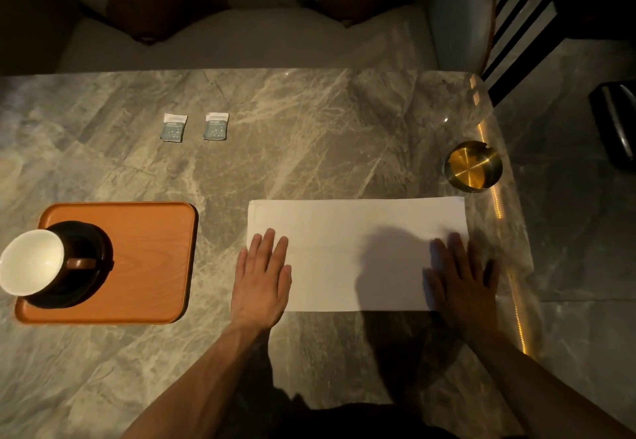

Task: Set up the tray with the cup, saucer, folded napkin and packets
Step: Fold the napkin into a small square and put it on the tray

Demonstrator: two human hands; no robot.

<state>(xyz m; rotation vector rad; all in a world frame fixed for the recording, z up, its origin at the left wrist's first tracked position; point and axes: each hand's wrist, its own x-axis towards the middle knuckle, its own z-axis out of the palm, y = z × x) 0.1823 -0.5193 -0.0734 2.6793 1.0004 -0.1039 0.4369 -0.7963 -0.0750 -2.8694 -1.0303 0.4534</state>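
Observation:
A white napkin [351,232] lies flat on the marble table as a wide rectangle. My left hand [263,280] rests palm down on its left end, fingers spread. My right hand [463,276] lies flat on its right end. An orange tray [151,256] sits to the left. On the tray's left part a dark saucer [93,287] carries a cup [32,261] with a white inside and a brown handle. Two small grey-blue packets [173,127] [216,126] lie side by side on the table beyond the tray.
A round brass ashtray [473,166] stands at the table's right edge, just beyond the napkin's far right corner. A cushioned seat [241,39] runs along the far side of the table. The table's right edge [499,204] is lit by a strip of small lights.

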